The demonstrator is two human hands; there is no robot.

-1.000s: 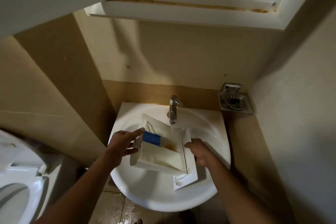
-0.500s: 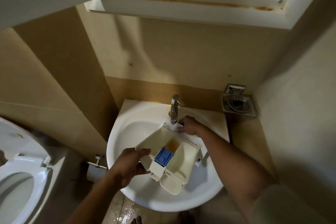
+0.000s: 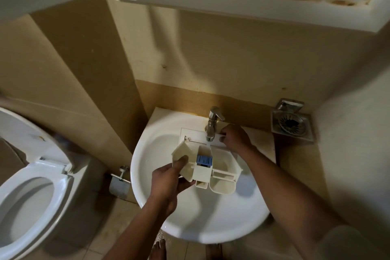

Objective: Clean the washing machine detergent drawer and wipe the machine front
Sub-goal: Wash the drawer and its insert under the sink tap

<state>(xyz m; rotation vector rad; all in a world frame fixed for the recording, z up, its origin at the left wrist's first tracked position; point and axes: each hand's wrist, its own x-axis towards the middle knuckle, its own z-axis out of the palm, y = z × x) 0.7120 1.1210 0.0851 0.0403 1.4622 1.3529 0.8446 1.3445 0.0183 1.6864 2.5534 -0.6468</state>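
the cream plastic detergent drawer is held over the white ceramic basin. its flat front panel sits up under the chrome pillar tap and its open compartments face the person. the left hand pinches the near left corner, thumb pressed on top and fingers curled beneath. the right hand has its fingers curled round the far right end of the panel, just beside the tap. a pale streak below the spout may be running water, but it is too faint to be sure.

the likeliest trouble is a slip. both holds are on thin edges at opposite corners, and wet, soapy plastic could slide out of such a pinch. the drawer would then drop into the basin, where a thin wall might crack. the panel is very close to the spout, so a careless lift or turn could knock it against the metal. the small blue plastic insert in the middle compartment looks like a separate piece, and tipping the drawer to drain might shake it loose. water hitting the angled compartments could splash over the rim onto the tiled floor, which shines wet near the person's bare feet, so footing is a risk. the washing machine is not in view.
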